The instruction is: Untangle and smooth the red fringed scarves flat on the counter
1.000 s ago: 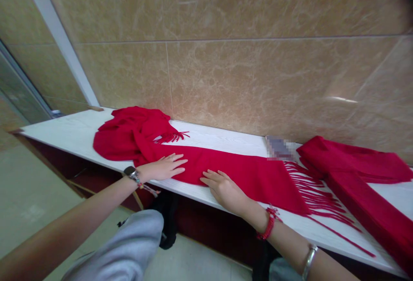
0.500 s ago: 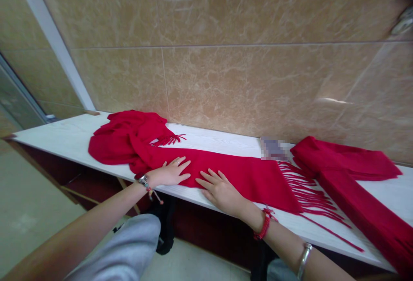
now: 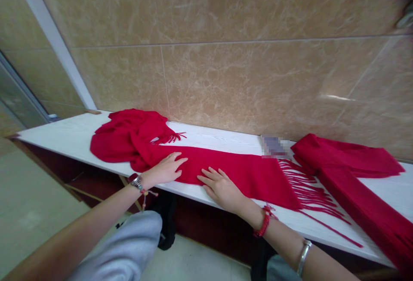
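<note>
A red fringed scarf [image 3: 254,175] lies along a white countertop [image 3: 74,132]. Its right part is spread flat with the fringe pointing right; its left part is bunched in a loose heap with a second fringe at the back. My left hand [image 3: 166,169] rests on the cloth just right of the heap, fingers apart. On the flat part, my right hand [image 3: 222,188] lies palm down with its fingers stretched out, close to the front edge. Neither hand grips the cloth.
Another red scarf [image 3: 348,173], folded into a band, lies on the right and hangs toward the front edge. A small blurred rectangular item [image 3: 274,146] sits behind the fringe. A tiled wall [image 3: 226,87] rises behind the counter, and open shelves [image 3: 87,184] lie below it.
My left hand has shifted slightly left along the scarf, its fingers a little more bent. My right hand stays in nearly the same place.
</note>
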`<action>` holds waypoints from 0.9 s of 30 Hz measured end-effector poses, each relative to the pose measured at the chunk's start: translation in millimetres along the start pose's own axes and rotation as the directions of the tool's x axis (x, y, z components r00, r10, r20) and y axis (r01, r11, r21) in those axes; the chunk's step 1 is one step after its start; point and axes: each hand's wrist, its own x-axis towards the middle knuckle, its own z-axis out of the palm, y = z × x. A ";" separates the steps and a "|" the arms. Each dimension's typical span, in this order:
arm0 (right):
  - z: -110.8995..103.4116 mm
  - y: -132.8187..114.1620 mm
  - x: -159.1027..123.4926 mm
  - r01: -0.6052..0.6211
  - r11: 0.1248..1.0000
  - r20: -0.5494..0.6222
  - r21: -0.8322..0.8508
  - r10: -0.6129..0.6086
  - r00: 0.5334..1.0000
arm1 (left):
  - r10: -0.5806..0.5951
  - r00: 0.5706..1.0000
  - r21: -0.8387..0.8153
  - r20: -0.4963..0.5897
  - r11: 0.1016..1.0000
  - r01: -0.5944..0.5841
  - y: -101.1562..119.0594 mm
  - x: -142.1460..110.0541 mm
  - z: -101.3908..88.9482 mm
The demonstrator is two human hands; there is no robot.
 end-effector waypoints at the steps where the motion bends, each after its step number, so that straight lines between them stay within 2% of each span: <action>1: 0.0 -0.2 -0.1 -0.005 1.000 -0.005 0.002 0.005 1.000 | 0.071 0.996 0.001 -0.045 0.997 -0.071 1.2 -0.8 1.7; 2: -0.1 -0.6 -0.2 -0.006 1.000 -0.006 0.004 0.006 1.000 | 0.119 0.991 -0.008 -0.057 0.993 -0.120 2.2 -0.7 3.1; 4: -0.3 -2.0 -0.3 -0.005 1.000 0.003 0.007 0.005 1.000 | 0.117 0.993 -0.043 -0.012 0.992 -0.117 3.7 2.5 4.6; 7: -2.5 -4.0 -0.9 -0.034 0.999 0.033 0.003 0.034 0.999 | -0.032 0.995 -0.073 0.099 0.997 0.039 8.3 13.6 2.8; 9: -6.3 -2.4 -2.1 -0.049 0.999 0.061 0.003 0.049 0.997 | -0.159 0.976 -0.064 0.149 0.983 0.170 14.7 22.9 -1.4; 11: -11.5 4.4 -4.5 -0.062 0.998 0.073 0.006 0.061 0.995 | -0.230 0.957 -0.051 0.178 0.969 0.242 22.7 32.5 -6.7; 14: -18.1 25.1 -10.3 -0.158 0.986 0.007 -0.055 0.159 0.987 | -0.210 0.963 -0.062 0.170 0.973 0.223 33.4 46.4 -10.6; 16: -18.6 42.2 -14.8 -0.260 0.958 -0.042 -0.118 0.257 0.965 | -0.198 0.968 -0.090 0.154 0.973 0.214 37.3 54.6 -7.1; 18: -15.6 57.1 -18.9 -0.315 0.934 -0.034 -0.166 0.314 0.949 | -0.223 0.966 -0.118 0.128 0.964 0.238 37.7 60.4 0.5; 22: -7.8 71.4 -23.3 -0.311 0.921 0.003 -0.232 0.321 0.947 | -0.230 0.969 -0.136 0.086 0.961 0.240 29.3 60.9 14.1; 27: -7.1 70.0 -23.0 -0.300 0.920 -0.006 -0.251 0.308 0.951 | -0.221 0.965 -0.118 0.141 0.964 0.238 19.3 48.7 11.6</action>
